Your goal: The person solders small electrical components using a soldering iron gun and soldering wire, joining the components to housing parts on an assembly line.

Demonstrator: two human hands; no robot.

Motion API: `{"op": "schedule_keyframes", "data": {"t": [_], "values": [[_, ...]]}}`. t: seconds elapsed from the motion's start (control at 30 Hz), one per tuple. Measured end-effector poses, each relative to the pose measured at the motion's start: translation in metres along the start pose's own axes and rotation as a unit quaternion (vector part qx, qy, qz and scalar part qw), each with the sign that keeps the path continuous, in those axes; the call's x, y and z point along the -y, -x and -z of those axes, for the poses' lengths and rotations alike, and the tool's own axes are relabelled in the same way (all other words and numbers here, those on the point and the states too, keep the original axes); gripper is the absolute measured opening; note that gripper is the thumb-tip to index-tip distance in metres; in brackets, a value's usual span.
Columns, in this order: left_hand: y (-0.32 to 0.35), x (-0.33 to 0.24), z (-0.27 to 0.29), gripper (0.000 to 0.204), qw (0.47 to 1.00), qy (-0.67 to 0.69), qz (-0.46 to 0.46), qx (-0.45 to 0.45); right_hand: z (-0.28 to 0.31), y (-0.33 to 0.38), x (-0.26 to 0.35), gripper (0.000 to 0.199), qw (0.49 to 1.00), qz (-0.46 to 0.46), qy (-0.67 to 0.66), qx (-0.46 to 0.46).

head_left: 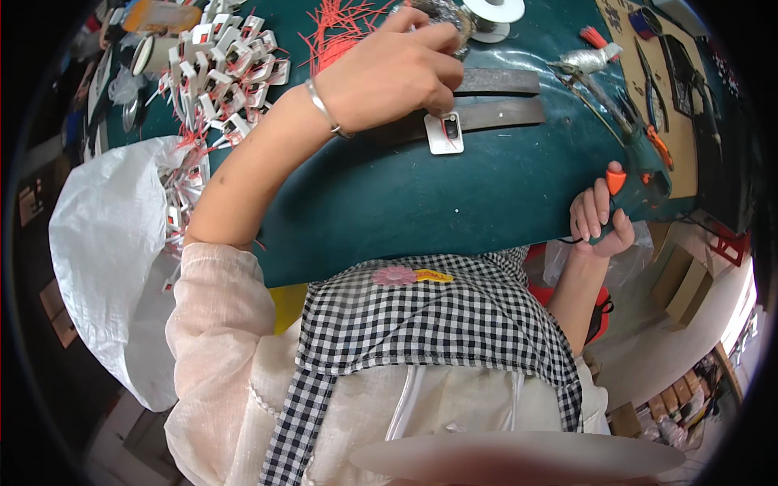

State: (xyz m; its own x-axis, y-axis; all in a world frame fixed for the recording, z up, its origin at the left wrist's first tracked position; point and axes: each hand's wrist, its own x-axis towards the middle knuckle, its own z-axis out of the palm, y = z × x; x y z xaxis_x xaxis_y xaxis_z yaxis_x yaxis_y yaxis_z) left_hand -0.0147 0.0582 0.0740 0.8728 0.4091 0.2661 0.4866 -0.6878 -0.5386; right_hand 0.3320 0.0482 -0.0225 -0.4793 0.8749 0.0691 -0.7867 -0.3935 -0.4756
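My left hand (397,77) reaches across the dark green tabletop, palm down, its bent fingers apart. Its lowest fingertip is at the upper edge of a small white plastic part (435,144) with a black component and a red wire. Whether the fingertips touch the part cannot be made out. Two flat dark metal bars (510,112) lie beside that hand, partly covered by it. On the right, my right hand (598,215) is closed round the handle of a green soldering gun (648,166) with an orange trigger. The gun's silvery-wrapped front end points up and left.
Many similar white parts with red wires (235,69) are heaped at the left, by a white plastic bag (109,251). Loose red wires (336,36) and a white spool (496,10) lie at the back. Orange-handled pliers (656,142) rest on a board at right.
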Motion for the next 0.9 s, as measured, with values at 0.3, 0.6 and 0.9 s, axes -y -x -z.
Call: {"op": "schedule_keyframes", "data": {"t": [0.3, 0.6, 0.9], "values": [[0.027, -0.070, -0.006, 0.025, 0.888, 0.364, 0.280, -0.039, 0.001, -0.004, 0.002, 0.065, 1.000, -0.013, -0.004, 0.015], [0.027, -0.081, -0.022, 0.026, 0.898, 0.334, 0.278, -0.066, 0.003, -0.003, 0.001, 0.065, 1.000, -0.011, 0.001, 0.013], [0.017, -0.074, -0.019, 0.022, 0.889, 0.351, 0.292, -0.006, 0.002, -0.002, 0.000, 0.065, 1.000, -0.006, -0.002, 0.005]]}}
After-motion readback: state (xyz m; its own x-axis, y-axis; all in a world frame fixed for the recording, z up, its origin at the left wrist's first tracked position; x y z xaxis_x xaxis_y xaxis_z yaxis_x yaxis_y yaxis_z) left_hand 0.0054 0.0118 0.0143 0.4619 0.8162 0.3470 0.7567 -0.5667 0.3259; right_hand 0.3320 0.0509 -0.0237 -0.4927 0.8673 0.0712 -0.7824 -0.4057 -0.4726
